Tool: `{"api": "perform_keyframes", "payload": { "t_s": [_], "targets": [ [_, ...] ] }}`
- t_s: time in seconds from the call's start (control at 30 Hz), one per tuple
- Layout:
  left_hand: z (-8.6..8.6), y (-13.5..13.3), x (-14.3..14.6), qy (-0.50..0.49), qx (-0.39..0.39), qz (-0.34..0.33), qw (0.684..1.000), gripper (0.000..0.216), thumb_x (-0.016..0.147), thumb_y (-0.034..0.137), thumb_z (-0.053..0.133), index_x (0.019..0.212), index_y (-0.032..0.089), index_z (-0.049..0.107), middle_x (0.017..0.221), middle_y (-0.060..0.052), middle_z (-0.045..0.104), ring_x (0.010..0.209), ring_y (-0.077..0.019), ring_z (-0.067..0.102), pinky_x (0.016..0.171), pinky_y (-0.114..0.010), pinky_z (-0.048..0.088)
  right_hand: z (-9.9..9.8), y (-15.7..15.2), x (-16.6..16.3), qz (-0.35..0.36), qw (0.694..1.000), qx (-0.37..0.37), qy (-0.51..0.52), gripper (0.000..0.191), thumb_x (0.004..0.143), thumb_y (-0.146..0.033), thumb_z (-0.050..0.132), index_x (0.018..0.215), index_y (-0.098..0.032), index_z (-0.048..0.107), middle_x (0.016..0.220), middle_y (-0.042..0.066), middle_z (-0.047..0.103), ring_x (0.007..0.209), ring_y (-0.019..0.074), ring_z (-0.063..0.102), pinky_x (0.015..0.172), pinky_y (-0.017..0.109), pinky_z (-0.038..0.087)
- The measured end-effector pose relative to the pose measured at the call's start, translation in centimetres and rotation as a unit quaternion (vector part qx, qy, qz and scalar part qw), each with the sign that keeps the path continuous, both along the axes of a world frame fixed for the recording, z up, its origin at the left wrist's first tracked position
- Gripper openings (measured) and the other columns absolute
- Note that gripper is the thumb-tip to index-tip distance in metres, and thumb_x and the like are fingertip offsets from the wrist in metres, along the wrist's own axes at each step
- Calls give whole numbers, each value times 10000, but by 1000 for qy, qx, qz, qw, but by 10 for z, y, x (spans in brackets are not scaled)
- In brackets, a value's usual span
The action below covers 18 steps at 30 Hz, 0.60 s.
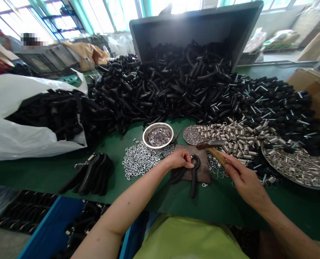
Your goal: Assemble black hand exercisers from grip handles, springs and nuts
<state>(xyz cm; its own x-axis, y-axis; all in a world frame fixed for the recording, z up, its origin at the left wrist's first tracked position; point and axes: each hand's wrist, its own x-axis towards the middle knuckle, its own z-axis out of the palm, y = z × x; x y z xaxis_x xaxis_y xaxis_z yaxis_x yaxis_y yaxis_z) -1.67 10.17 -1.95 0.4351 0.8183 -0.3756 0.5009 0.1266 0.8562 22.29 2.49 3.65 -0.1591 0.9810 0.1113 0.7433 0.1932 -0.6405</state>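
Note:
My right hand [245, 180] is wrapped round the wooden handle of a hammer [217, 156], whose dark head is raised over the plate's upper right. My left hand [180, 159] is closed, thumb and fingers pinching the top of a black spring clamp [194, 176]. The clamp lies on a brown metal plate [203, 175], its two handles spread towards me. The fingers hide part of its joint, and I cannot tell whether a small part is pinched there too. A single small metal ring piece [204, 185] lies just below the plate.
Beside the plate are loose nut-like rings [138, 160], a steel bowl [144, 141] of small parts, springs [238, 138] and a tray [292, 183] of pins. Black clamp parts [160, 90] heap up behind, spilling from a grey bin [250, 28]. Stacked clamps [95, 174] lie left; a person works far left.

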Motion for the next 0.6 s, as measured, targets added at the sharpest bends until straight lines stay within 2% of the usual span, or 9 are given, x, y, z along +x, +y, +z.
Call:
{"api": "perform_keyframes", "payload": {
  "t_s": [0.13,0.33,0.5,0.6],
  "targets": [
    [-1,-2,-1,15,23,8,1000,281,524,357,769,630,159,601,582,50,568,564,-100,490,570,-217,354,-5,-4,1,-3,1000,-4,1,420,919,-371,354,1292,-232,491,1070,66,671,909,203,651,774,326,508],
    [-2,-3,0,29,41,7,999,258,540,351,759,635,170,601,561,52,550,550,-101,485,561,-219,350,-7,-10,-2,16,1000,3,12,418,914,-347,357,1287,-219,497,1128,73,651,959,211,634,809,352,510],
    [3,-9,0,32,67,5,997,254,556,341,756,654,171,595,583,52,536,565,-103,480,558,-216,341,-5,-17,-4,22,1000,7,9,412,909,-349,356,1266,-223,518,1116,64,660,967,216,635,818,352,511],
    [9,-21,-3,47,128,15,991,268,587,364,749,713,182,599,677,38,556,668,-128,509,612,-225,358,-6,-20,-3,27,1000,-1,6,411,916,-344,347,1273,-216,504,1132,65,654,994,212,627,839,348,503]
  ]
}}
